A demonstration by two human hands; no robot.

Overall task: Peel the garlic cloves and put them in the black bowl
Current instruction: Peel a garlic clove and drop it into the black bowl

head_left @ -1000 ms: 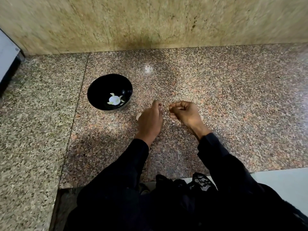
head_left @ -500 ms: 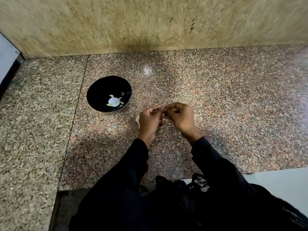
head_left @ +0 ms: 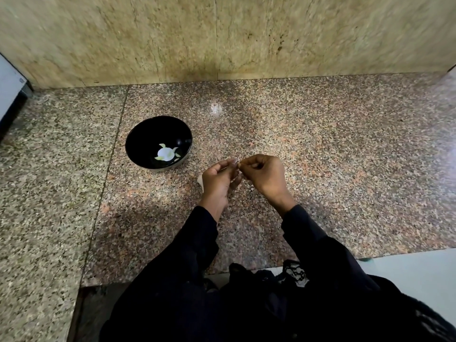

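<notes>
Standing over the speckled pink-grey granite counter [head_left: 320, 156], the person holds both hands close together, just above the stone and a little right of the round glossy black bowl [head_left: 138, 141]. The left hand [head_left: 217, 181] has its fingers curled upward around something small, and the right hand [head_left: 266, 176] has its thumb and forefinger pressed together in a pinch at the left fingertips. The garlic clove itself is too small and too hidden to see clearly; I judge that it sits between the two hands where the fingertips meet. Inside the bowl lie several pale peeled garlic pieces [head_left: 164, 153], whitish with yellow-green edges. A pale scrap [head_left: 200, 180], maybe loose skin or another clove, shows on the counter just left of the left hand. I think a clove is light and firm, but its skin is thin, dry and tears easily, and the bare flesh becomes a bit slippery. So it is better to hold the body gently with one hand and take the skin at the pointed tip or the root end, pulling it in strips.
</notes>
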